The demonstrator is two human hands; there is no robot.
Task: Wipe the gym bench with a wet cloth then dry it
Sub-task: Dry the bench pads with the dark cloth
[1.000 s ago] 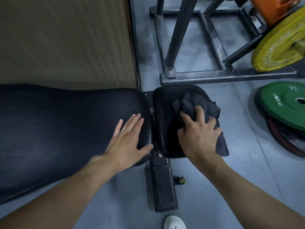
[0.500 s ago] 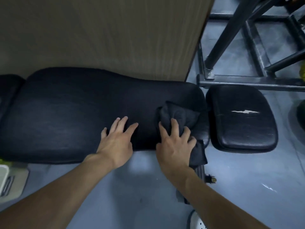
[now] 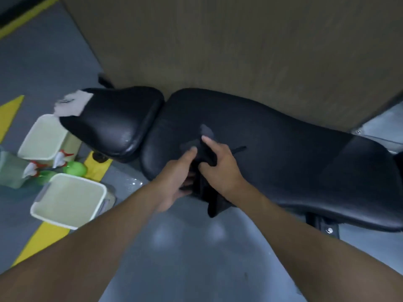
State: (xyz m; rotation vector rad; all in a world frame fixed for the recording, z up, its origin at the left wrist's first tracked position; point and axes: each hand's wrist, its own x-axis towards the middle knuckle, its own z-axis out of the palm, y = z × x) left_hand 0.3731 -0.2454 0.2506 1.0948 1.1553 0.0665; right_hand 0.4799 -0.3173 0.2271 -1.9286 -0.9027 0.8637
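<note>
Dark cloth (image 3: 206, 192), bunched on near edge of long bench pad (image 3: 283, 153), tail hanging off; clutched in left hand (image 3: 177, 179) and right hand (image 3: 221, 167) together. Best refolded flat, then drawn lengthwise in overlapping strokes.

Wood panel (image 3: 239, 44) tight behind bench (image 3: 294, 153); bins (image 3: 69, 199) and spray bottles (image 3: 74, 168) left; bare floor (image 3: 185, 247) in front

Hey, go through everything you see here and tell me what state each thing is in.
dark cloth, bunched at the long pad's near edge, one end hanging off
left hand, grips the dark cloth
right hand, holds the dark cloth on the pad
long pad, level, partly covered by the cloth
small pad, light cloth draped over its far corner
near bin, upright, lidless
spray bottles, on the floor by the bins
</note>
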